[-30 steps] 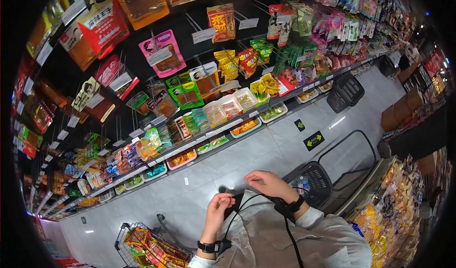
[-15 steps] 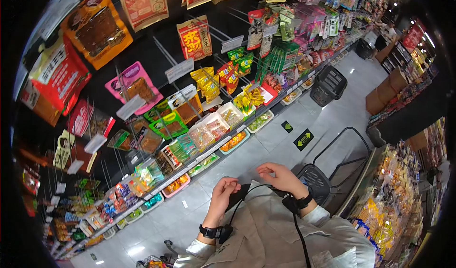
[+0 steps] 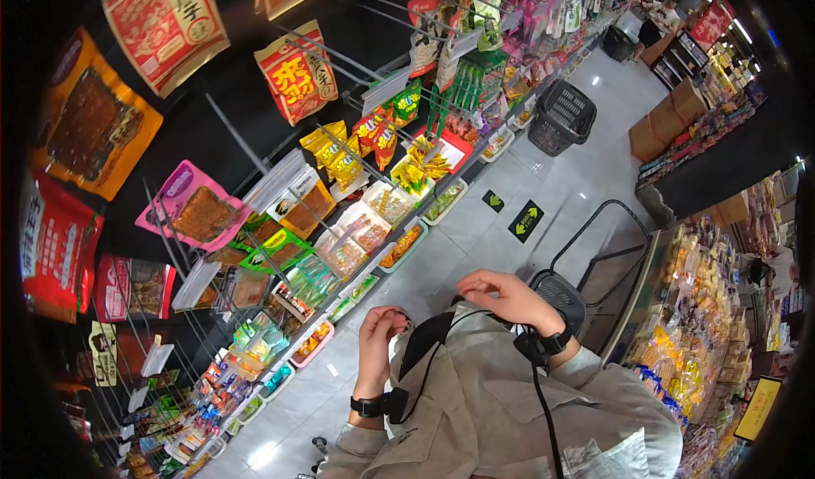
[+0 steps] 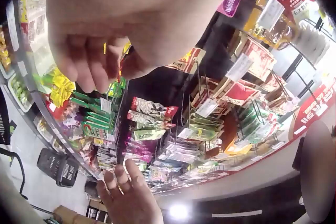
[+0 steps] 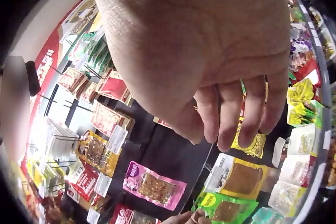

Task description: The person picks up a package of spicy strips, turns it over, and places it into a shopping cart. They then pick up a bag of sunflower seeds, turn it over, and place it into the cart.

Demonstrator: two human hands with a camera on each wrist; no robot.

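Before the chest, my left hand (image 3: 378, 347) is held up with its fingers loosely bent and nothing in them. To its right, my right hand (image 3: 514, 299) hangs palm down, relaxed and likewise holding nothing; a gap separates the two. In the left wrist view the right hand (image 4: 128, 198) shows spread fingers. Beyond the hands, the snack shelf carries white trays of small packs (image 3: 348, 245), yellow bags (image 3: 335, 152), a pink snack pack (image 3: 193, 207) and a red-and-yellow bag (image 3: 297, 71) on hooks. Neither hand touches any of these.
A black basket (image 3: 562, 115) stands on the aisle floor, near a green arrow sign (image 3: 525, 222). Another dark basket (image 3: 560, 296) with a tall handle frame is beside my right arm. Heaped bagged snacks (image 3: 679, 326) fill a display at right. Cardboard boxes (image 3: 671, 121) stand farther back.
The head view has turned and the shelf goods have shifted left and look larger. The filled cart at lower left has mostly left view. Both hands stay before the chest, empty.
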